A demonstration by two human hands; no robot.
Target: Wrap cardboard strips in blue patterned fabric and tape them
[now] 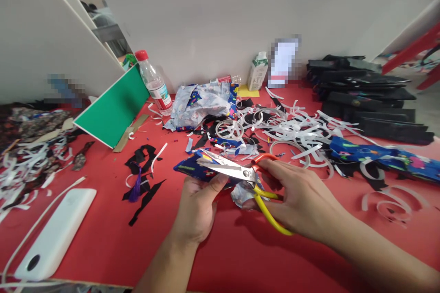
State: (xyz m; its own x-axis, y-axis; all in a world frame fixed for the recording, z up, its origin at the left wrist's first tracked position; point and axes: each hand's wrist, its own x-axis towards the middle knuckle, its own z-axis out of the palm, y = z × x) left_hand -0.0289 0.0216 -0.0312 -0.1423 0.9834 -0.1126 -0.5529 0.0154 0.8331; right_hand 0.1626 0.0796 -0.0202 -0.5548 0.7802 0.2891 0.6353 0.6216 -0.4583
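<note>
My right hand (302, 201) is closed around the orange and yellow handles of a pair of scissors (233, 170), whose steel blades point left and stand slightly apart. My left hand (195, 206) pinches a small blue printed piece of fabric (189, 167) between thumb and fingers, with the blades lying across it. A crumpled silvery scrap (242, 192) hangs below the scissors' pivot between the two hands.
The red table (103, 238) carries a white power bank with cable (57, 233) at front left, black scraps and a purple tassel (137, 183), a water bottle (154, 82), a green-faced board (113, 105), white strip cuttings (295, 128), stacked black fabric pieces (367, 96) and a blue printed cloth (385, 155) at right.
</note>
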